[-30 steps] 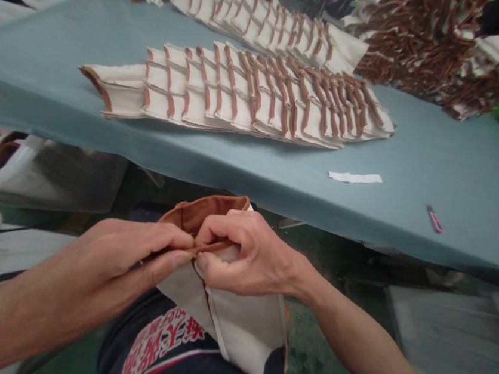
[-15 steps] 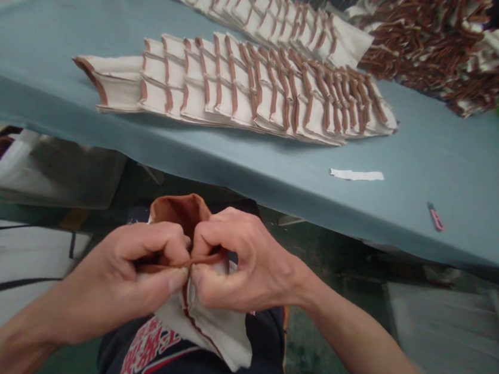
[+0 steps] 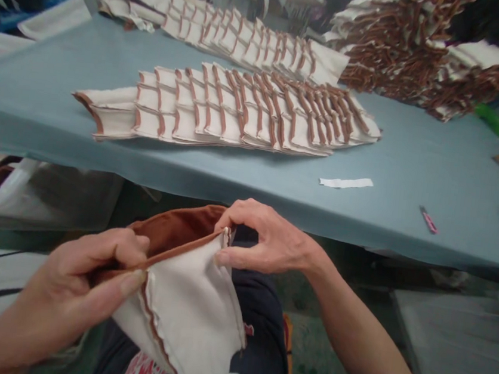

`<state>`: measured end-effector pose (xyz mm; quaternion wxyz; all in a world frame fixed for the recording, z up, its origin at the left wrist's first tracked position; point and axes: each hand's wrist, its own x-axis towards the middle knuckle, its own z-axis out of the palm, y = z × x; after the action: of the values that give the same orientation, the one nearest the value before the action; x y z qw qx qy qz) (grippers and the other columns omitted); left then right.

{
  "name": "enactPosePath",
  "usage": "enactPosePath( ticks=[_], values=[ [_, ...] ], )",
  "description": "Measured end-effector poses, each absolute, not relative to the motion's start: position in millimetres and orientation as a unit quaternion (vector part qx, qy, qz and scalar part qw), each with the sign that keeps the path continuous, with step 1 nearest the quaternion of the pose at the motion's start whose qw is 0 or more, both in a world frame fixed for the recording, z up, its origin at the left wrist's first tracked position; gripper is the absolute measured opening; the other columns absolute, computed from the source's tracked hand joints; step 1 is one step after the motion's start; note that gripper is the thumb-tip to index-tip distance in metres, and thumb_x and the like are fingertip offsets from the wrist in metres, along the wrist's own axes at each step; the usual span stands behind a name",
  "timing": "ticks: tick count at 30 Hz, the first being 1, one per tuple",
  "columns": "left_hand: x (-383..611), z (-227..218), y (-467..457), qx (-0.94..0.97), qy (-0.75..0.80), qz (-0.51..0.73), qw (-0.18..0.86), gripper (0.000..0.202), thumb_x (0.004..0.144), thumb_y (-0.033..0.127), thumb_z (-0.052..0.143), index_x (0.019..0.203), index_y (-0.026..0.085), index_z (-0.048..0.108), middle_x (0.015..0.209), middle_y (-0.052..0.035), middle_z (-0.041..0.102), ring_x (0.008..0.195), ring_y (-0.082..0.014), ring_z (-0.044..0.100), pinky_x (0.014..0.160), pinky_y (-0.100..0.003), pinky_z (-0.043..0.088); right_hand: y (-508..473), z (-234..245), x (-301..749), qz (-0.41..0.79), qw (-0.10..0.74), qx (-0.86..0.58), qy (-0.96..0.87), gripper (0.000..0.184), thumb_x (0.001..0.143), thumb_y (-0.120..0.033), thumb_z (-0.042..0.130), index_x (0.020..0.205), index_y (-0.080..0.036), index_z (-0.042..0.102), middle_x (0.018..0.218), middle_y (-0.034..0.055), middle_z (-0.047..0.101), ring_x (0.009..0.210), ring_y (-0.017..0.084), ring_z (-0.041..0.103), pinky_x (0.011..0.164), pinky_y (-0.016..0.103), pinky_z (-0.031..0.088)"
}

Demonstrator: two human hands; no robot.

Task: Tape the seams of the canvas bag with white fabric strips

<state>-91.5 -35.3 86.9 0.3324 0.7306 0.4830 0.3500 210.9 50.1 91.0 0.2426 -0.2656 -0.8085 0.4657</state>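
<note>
Over my lap I hold a sewn fabric piece (image 3: 196,292), off-white on its outer face and rust-brown on the inside and along the upper edge. My left hand (image 3: 95,274) pinches that edge where a seam runs down, thumb in front and fingers on the brown inner side. At the piece's right corner, my right hand (image 3: 257,239) grips the edge by another seam, its thumb against the off-white face. Between the hands the edge is stretched fairly straight. The lower end of the fabric hangs over my dark clothing.
On the blue-covered table (image 3: 394,185) lies an overlapping row of similar fabric pieces (image 3: 235,113), with a second row (image 3: 248,40) behind it. A brown-and-white heap (image 3: 409,49) stands at the back right. A white strip (image 3: 346,182) and a small pink cutter (image 3: 428,220) lie near the front edge.
My hands have moved apart, the left one leftward and the right one to the right and up. The bunched fabric edge is now spread between them. My view has tilted up slightly.
</note>
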Motion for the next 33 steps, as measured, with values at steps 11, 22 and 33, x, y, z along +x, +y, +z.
enactPosePath(
  ticks=[11, 22, 33],
  values=[
    [-93.7, 42.3, -10.4, 0.795, 0.544, 0.261, 0.055, 0.019, 0.099, 0.030, 0.059, 0.082, 0.025, 0.067, 0.069, 0.0013, 0.072, 0.061, -0.0190, 0.067, 0.062, -0.032, 0.044, 33.9, 106.7, 200.0, 0.499, 0.235, -0.250, -0.796, 0.016, 0.100, -0.028, 0.076, 0.091, -0.018, 0.068, 0.088, -0.0009, 0.072, 0.077, 0.013, 0.060, 0.074, 0.025, 0.043],
    [-63.0, 104.9, 4.7, 0.806, 0.382, 0.266, 0.367, 0.023, 0.101, 0.037, 0.062, 0.108, 0.026, 0.080, 0.105, 0.0003, 0.086, 0.092, -0.0198, 0.078, 0.085, -0.026, 0.058, 37.4, 113.2, 195.4, 0.549, 0.235, -0.241, -0.765, 0.024, 0.101, -0.039, 0.075, 0.091, -0.018, 0.067, 0.084, -0.0023, 0.066, 0.074, 0.012, 0.052, 0.069, 0.024, 0.040],
    [-49.1, 124.5, 19.5, 0.750, 0.404, 0.292, 0.436, 0.020, 0.094, 0.029, 0.066, 0.080, 0.024, 0.079, 0.071, 0.0051, 0.074, 0.065, -0.0130, 0.065, 0.061, -0.017, 0.050, 52.7, 127.4, 193.4, 0.559, 0.216, -0.252, -0.760, 0.040, 0.098, -0.052, 0.081, 0.087, -0.018, 0.062, 0.076, -0.0063, 0.054, 0.070, 0.011, 0.043, 0.063, 0.024, 0.034]
  ],
)
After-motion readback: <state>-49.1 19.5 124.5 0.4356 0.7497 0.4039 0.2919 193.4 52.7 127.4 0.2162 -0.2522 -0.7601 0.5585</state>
